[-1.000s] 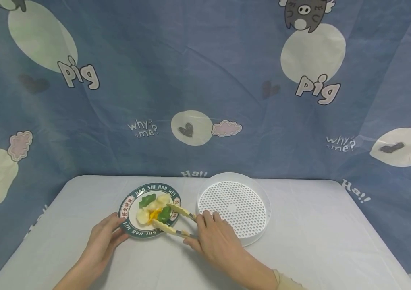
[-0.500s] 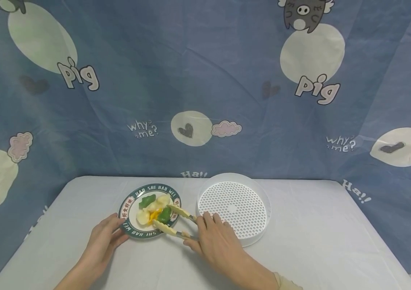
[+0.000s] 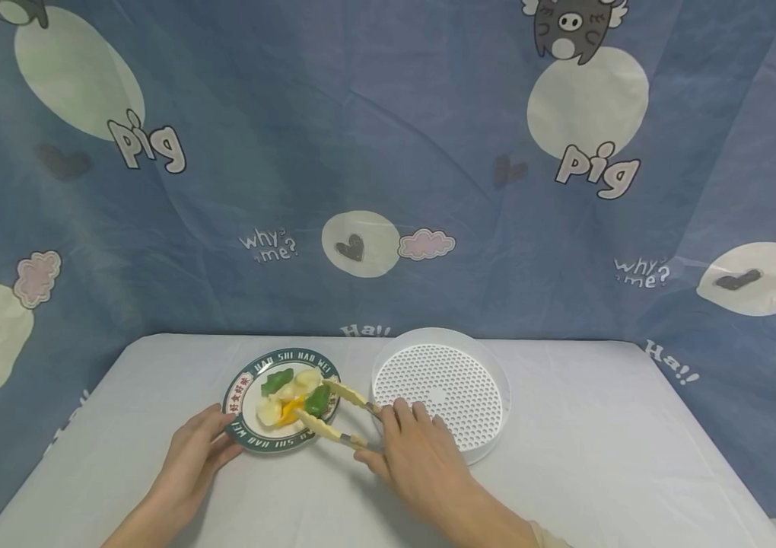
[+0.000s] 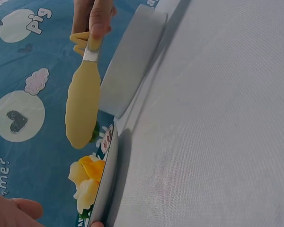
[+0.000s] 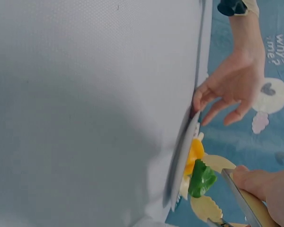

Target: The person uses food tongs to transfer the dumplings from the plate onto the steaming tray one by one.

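Observation:
My left hand (image 3: 189, 464) holds the near left rim of a plate (image 3: 266, 442) with a green lettered border. My right hand (image 3: 422, 464) grips a pair of tongs (image 3: 322, 426) with cream scalloped tips. Between those tips is a green dumpling (image 3: 317, 401), near the plate's right rim; the right wrist view shows the same green dumpling (image 5: 202, 178) raised off the plate's surface. White dumplings (image 3: 268, 411), a yellow dumpling (image 3: 290, 411) and another green dumpling (image 3: 277, 381) lie on the plate. The left wrist view has one tong tip (image 4: 83, 106) hiding most of the gripped dumpling.
A round white steamer tray (image 3: 459, 388) with a perforated base stands right of the plate, partly behind my right hand. White cloth covers the table (image 3: 586, 426). A blue printed curtain (image 3: 388, 152) hangs along the table's back edge.
The tongs and the green dumpling between their tips have shifted slightly right and up, along with my right hand. My left hand and the plate stay nearly where they were.

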Available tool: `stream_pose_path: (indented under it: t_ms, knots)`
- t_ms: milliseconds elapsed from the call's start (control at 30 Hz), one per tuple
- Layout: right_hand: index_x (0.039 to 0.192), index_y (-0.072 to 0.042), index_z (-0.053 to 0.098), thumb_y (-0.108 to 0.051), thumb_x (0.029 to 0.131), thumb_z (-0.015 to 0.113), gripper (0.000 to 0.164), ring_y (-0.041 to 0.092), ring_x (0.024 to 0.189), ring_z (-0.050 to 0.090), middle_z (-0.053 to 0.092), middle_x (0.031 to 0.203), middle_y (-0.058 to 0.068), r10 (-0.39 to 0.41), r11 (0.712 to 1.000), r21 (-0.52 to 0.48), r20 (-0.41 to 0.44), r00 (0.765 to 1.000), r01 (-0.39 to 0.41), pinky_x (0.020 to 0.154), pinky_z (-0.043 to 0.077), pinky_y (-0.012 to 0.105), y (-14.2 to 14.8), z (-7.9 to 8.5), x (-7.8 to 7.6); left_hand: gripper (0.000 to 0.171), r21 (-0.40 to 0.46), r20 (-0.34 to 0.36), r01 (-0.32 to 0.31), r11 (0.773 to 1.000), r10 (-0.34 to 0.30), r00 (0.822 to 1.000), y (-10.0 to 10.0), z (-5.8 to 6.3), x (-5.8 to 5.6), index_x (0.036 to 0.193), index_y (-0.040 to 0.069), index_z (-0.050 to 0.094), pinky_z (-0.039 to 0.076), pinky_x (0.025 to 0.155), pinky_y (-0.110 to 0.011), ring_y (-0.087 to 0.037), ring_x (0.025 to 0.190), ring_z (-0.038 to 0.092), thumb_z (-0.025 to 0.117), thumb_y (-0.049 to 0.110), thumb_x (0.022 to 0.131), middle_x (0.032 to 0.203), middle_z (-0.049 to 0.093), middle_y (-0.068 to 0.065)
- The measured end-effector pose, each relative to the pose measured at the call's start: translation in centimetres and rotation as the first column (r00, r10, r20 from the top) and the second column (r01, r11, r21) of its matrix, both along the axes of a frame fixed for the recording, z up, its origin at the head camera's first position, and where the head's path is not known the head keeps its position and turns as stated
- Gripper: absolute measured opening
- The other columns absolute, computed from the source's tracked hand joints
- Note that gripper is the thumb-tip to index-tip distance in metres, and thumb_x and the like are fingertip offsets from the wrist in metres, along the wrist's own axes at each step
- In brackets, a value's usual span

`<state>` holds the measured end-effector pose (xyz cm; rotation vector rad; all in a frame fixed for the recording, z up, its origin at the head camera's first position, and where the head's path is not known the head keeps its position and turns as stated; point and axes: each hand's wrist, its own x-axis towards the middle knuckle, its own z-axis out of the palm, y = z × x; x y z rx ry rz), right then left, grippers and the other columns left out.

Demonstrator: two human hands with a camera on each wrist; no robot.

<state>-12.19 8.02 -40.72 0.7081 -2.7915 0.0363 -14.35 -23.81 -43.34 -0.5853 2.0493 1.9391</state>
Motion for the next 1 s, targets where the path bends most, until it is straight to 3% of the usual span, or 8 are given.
stream_pose_path:
  t_ms: [433, 733, 1000]
  knots:
    - [0.135, -0.009, 0.065, -0.061, 0.106, 0.056, 0.061, 0.015, 0.083, 0.052, 0.061, 0.101, 0.001, -0.064, 0.996, -0.063, -0.026, 0.998, 0.062, 0.057, 0.047, 0.029, 2.3, 1.4, -0.2, 0.083, -0.022, -0.011, 0.0, 1.0, 0.0, 1.0, 0.1, -0.1, 0.1, 0.168, -0.007, -0.012, 0.061, 0.092, -0.006, -0.047, 0.162, 0.026, 0.039, 0.03, 0.114, 0.175, 0.002, -0.036]
    - [0.128, -0.004, 0.066, -0.059, 0.106, 0.059, 0.059, 0.016, 0.079, 0.048, 0.054, 0.092, 0.001, -0.107, 0.992, -0.077, -0.057, 0.993, 0.102, 0.055, 0.042, 0.027, 4.2, 1.9, -0.3, 0.084, -0.012, -0.01, 0.004, 1.0, -0.005, 1.0, 0.0, -0.1, 0.1, 0.168, -0.006, -0.012, 0.06, 0.092, -0.005, -0.048, 0.163, 0.024, 0.04, 0.031, 0.114, 0.176, 0.002, -0.035]
    - [0.128, 0.0, 0.065, -0.056, 0.106, 0.061, 0.061, 0.019, 0.082, 0.052, 0.054, 0.092, 0.004, -0.172, 0.983, -0.068, -0.014, 0.985, 0.171, 0.056, 0.045, 0.03, 5.9, 1.9, -0.7, 0.082, -0.016, -0.016, 0.004, 1.0, -0.004, 1.0, 0.0, -0.1, 0.1, 0.169, -0.006, -0.01, 0.06, 0.093, -0.005, -0.047, 0.162, 0.025, 0.04, 0.03, 0.114, 0.176, 0.004, -0.034]
